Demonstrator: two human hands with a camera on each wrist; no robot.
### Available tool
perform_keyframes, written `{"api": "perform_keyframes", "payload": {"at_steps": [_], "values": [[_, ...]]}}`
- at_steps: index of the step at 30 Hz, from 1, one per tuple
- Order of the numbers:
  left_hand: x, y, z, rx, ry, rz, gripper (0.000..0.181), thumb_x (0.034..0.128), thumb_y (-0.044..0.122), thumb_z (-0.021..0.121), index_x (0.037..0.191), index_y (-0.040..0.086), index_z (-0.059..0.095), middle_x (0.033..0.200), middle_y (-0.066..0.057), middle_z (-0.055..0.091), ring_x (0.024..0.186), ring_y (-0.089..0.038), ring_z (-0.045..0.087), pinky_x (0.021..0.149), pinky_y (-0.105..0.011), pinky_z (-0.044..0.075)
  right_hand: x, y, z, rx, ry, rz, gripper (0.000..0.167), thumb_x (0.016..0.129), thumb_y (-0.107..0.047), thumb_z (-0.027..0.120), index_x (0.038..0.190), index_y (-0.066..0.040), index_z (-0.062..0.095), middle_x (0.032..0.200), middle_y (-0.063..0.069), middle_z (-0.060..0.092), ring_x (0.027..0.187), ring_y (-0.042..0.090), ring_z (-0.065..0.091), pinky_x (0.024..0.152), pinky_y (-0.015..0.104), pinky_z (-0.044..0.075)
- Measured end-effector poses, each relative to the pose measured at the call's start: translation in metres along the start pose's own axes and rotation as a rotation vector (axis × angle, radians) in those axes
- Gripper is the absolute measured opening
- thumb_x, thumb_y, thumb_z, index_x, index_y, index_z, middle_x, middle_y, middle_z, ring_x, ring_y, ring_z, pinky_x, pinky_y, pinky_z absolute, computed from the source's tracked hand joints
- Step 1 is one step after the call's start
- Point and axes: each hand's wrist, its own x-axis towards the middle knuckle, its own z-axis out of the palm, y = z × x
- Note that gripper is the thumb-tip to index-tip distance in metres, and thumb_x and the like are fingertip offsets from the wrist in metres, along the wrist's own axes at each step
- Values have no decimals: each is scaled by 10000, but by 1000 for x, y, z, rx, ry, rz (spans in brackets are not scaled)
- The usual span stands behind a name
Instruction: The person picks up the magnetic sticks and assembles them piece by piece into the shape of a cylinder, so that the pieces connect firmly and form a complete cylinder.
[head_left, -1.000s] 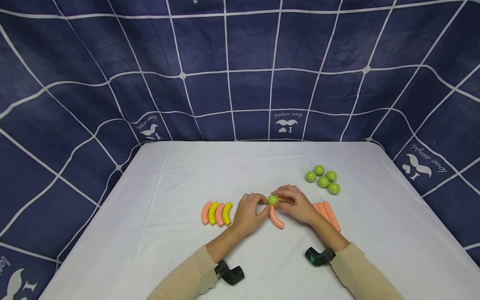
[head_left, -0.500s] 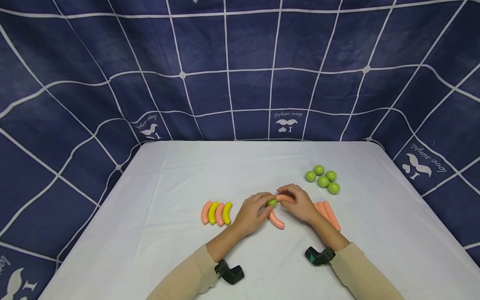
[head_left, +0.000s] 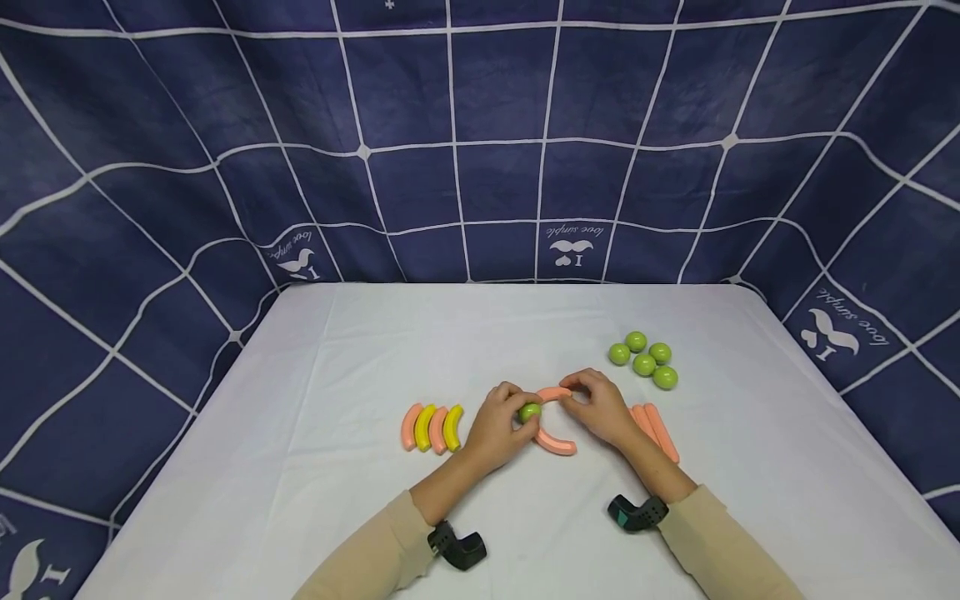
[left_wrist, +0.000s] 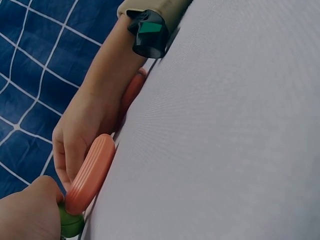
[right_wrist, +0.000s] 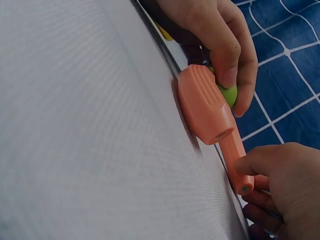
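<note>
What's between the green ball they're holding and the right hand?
The upper pink piece lies there in the head view, its end in the right hand.

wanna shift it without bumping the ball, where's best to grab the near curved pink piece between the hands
Probably best to pinch the near curved pink piece across its narrow width close to its free right end, coming from the right. That end curves away from the green ball, whereas its other end sits by the ball and the left hand.
</note>
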Motion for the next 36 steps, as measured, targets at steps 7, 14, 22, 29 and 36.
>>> {"api": "perform_keyframes", "payload": {"at_steps": [7,14,22,29,36], "values": [[0,0,-1,-11,-2,-56,216,880,162,637,1085,120,691,1048,-53,548,919,-183,527,780,-313,463,1,-2,1,-28,-3,11,157,867,-74,726,1014,-24,701,991,86,652,993,295,603,876,471,475],[-1,0,-1,-51,-17,-92,197,894,155,634,1084,118,669,1083,-50,552,952,-178,556,840,-331,475,3,-2,2,-27,-3,-3,161,866,-61,724,1020,-20,705,996,95,655,987,296,602,863,468,479],[-1,1,-1,-69,-23,-112,201,887,171,653,1081,119,671,1042,-26,550,927,-151,550,828,-303,472,2,-3,-2,-14,-30,33,188,869,-85,714,1043,-14,696,1029,107,653,1030,310,598,897,482,470],[-3,-1,0,-52,8,-84,191,884,173,664,1067,122,674,1026,-18,553,910,-146,554,805,-305,479,1,-5,-6,-1,-64,44,215,876,-99,701,1074,-16,689,1054,107,663,1046,316,602,905,492,467],[-2,-2,1,-69,-4,-108,198,890,181,662,1080,125,670,1027,-14,543,908,-145,547,815,-301,474,0,-7,-24,17,-73,29,236,901,-114,683,1112,-7,675,1067,105,678,1044,299,618,920,488,472]]}}
